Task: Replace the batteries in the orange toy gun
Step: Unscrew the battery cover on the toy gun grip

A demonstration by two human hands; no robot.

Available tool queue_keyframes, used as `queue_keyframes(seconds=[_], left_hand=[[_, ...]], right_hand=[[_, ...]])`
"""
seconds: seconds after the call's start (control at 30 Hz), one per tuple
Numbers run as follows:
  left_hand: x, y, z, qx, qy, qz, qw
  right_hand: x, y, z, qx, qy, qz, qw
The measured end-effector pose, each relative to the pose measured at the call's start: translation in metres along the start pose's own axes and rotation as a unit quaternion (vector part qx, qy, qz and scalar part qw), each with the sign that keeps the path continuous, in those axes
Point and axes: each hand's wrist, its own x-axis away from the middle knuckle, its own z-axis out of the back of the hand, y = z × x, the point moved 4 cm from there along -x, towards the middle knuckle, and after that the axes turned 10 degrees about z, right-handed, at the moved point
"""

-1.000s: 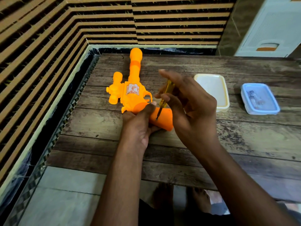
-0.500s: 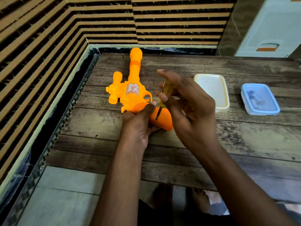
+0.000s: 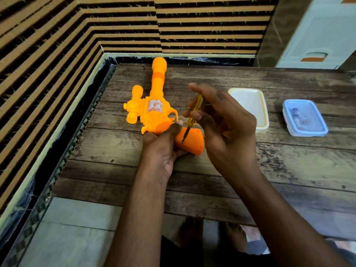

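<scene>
The orange toy gun (image 3: 154, 114) is lying on the wooden table (image 3: 269, 160) toward its far-left corner, barrel pointing away to the far edge, grip toward the near side. The left hand (image 3: 163, 149) is wrapping round the grip from below, thumb lying across the top. The right hand (image 3: 225, 130) is pinching a screwdriver (image 3: 192, 114) between thumb and fingers, its tip sitting in a small hole in the grip.

The table's left and far edges are running close to a striped wall; bare planks are stretching to the near side and to the right.

The gun is smooth moulded plastic with rounded knobs. The screwdriver has a clear yellow handle and thin metal shaft. The planks are looking worn and scuffed.

Two shallow rectangular containers are sitting at the right: one cream container (image 3: 250, 106) just behind the right hand, one blue container (image 3: 304, 118) further right.
</scene>
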Motion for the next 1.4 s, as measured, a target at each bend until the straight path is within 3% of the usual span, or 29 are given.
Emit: queue_keyframes(seconds=[0.23,0.33,0.47,0.8,0.97,1.27,1.4], left_hand=[[-0.003,0.0,0.001,0.011,0.005,0.005,1.0],[-0.002,0.002,0.004,0.019,0.017,0.011,1.0],[0.0,0.005,0.011,0.053,0.015,0.007,0.998],[0.008,0.013,0.029,0.041,0.033,-0.012,0.999],[0.007,0.014,0.032,0.065,0.029,0.007,0.997],[0.002,0.012,0.034,0.087,0.025,0.023,0.996],[0.008,0.014,0.03,0.124,-0.005,0.048,0.991]], right_hand=[[0.004,-0.001,0.006,0.011,0.056,0.026,0.998],[0.004,0.004,0.011,0.084,0.066,0.05,0.993],[0.006,0.023,0.004,0.16,0.02,0.091,0.983],[0.015,0.074,-0.021,0.228,-0.155,0.087,0.957],[0.022,0.081,-0.03,0.272,-0.278,0.019,0.921],[0.021,0.078,-0.037,0.254,-0.322,-0.024,0.912],[0.015,0.065,-0.033,0.236,-0.277,-0.029,0.931]])
